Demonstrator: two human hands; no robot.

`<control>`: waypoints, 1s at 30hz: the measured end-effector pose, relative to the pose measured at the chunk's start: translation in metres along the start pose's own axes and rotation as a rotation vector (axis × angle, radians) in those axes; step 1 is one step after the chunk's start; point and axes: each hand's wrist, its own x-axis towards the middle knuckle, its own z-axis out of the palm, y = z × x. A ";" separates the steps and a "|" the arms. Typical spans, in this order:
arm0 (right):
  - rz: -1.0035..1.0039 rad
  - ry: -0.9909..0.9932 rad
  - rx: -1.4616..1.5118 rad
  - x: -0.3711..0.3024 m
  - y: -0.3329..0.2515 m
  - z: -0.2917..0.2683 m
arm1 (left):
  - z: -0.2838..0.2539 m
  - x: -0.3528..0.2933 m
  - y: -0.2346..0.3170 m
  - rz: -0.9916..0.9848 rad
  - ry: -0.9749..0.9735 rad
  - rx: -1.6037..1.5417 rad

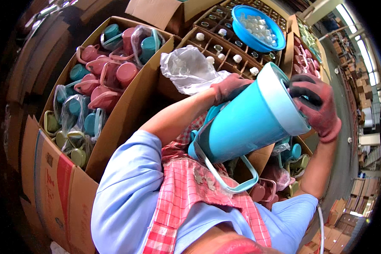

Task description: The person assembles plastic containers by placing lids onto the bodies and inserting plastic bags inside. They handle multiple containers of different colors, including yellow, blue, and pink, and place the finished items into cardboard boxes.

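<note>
A large blue plastic pitcher [245,120] with a pale blue rim and a pale blue loop handle [241,184] is tilted in front of my chest, its mouth toward the upper right. My left hand [232,88], in a red and black work glove, holds the pitcher's far side; its fingertips are partly hidden behind the body. At the mouth, my gloved right hand [315,99] has its fingers curled over the pale rim. What lies inside the mouth is hidden. Beside my left wrist lies a crumpled clear plastic bag [188,67].
To the left, an open carton [110,144] holds pink, blue and green pitchers, some bagged. Ahead is a divided carton [226,55] with bottles in its cells. A blue basin [237,31] of small clear pieces rests on it. More pitchers [298,150] sit at the right.
</note>
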 end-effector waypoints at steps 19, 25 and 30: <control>0.450 -0.081 0.075 -0.010 0.052 0.023 | -0.014 -0.051 0.081 -0.415 0.290 0.148; 0.305 0.101 0.084 -0.022 0.059 0.035 | -0.030 -0.075 0.039 -0.439 0.384 -0.408; 0.393 0.090 0.077 -0.034 0.063 0.033 | -0.040 -0.054 -0.013 -0.568 0.315 0.396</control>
